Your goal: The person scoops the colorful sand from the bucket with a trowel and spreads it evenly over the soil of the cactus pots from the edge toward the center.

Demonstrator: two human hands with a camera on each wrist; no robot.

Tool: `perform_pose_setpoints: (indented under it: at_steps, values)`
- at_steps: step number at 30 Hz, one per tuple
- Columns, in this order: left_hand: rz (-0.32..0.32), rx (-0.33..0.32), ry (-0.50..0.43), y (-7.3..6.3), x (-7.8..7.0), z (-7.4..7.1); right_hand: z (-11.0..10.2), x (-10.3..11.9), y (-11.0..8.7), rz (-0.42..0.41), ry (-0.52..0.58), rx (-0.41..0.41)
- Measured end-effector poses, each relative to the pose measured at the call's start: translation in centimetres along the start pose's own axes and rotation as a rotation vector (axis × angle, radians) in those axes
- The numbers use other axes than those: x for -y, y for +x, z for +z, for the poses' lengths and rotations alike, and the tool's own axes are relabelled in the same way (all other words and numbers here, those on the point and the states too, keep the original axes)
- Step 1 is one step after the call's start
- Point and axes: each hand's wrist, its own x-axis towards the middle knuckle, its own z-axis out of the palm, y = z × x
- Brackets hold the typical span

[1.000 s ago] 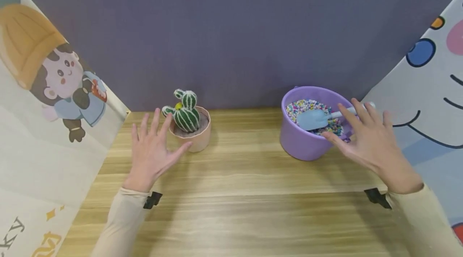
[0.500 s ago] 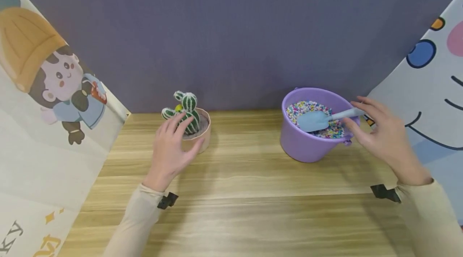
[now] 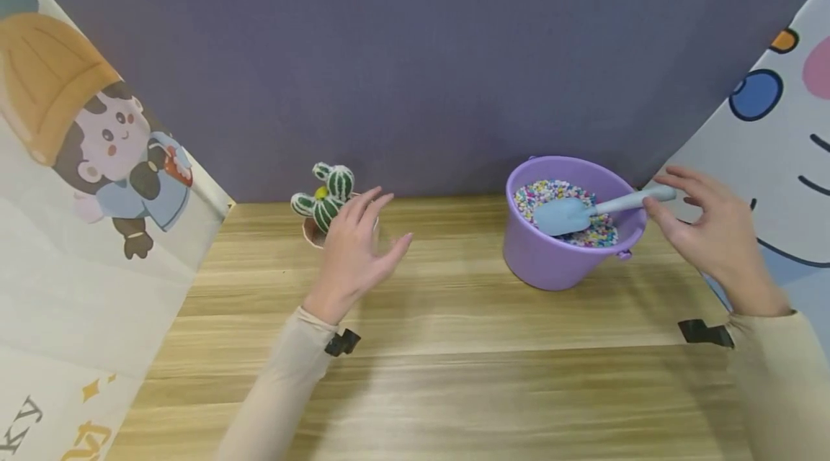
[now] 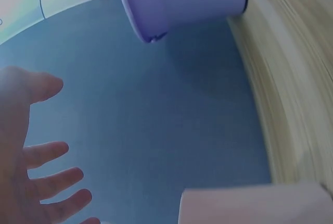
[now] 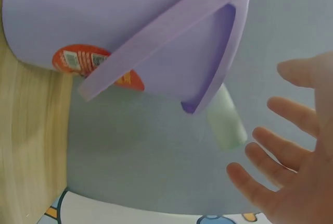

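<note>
A purple bucket (image 3: 545, 259) stands at the right, holding many small colourful beads (image 3: 550, 191). On the beads lies a light blue toy shovel (image 3: 563, 216), its handle sticking out over the right rim. My right hand (image 3: 716, 234) hovers beside the handle's end; in the right wrist view the spread fingers (image 5: 283, 148) are apart from the handle (image 5: 226, 122). At the left, a green knitted cactus (image 3: 326, 210) sits in a pale pink pot (image 3: 314, 233). My left hand (image 3: 350, 256), fingers relaxed and holding nothing, hides part of that pot.
The wooden table (image 3: 454, 317) meets a dark grey-blue back panel (image 3: 415, 72). Cartoon-printed panels stand at the left (image 3: 78, 288) and right (image 3: 797, 180). The bucket's handle (image 5: 156, 36) hangs down its side in the right wrist view.
My left hand has moved right, from the left of the cactus pot to in front of it. The right hand has drawn back rightward from the bucket's rim. Bucket, shovel and cactus stay put.
</note>
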Motion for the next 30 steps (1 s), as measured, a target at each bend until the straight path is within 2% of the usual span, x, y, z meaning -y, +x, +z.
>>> perform_pose_setpoints:
  at_steps: [6, 10, 19, 30]
  values:
    - [-0.019, 0.076, -0.063, 1.0, -1.5, 2.1, -0.5, -1.1, 0.1, 0.118, -0.009, 0.098]
    - [-0.044, 0.134, -0.113, 1.2, -2.2, 4.0, -0.7, -1.7, 0.1, 0.154, -0.008, 0.176]
    - [-0.081, 0.269, -0.204, 1.9, -4.2, 7.3, -0.4, -1.9, 0.6, 0.177, -0.021, 0.267]
    - [-0.131, 0.325, -0.338, 3.0, -6.5, 10.2, 0.0, -2.3, 1.2, 0.177, -0.019, 0.33]
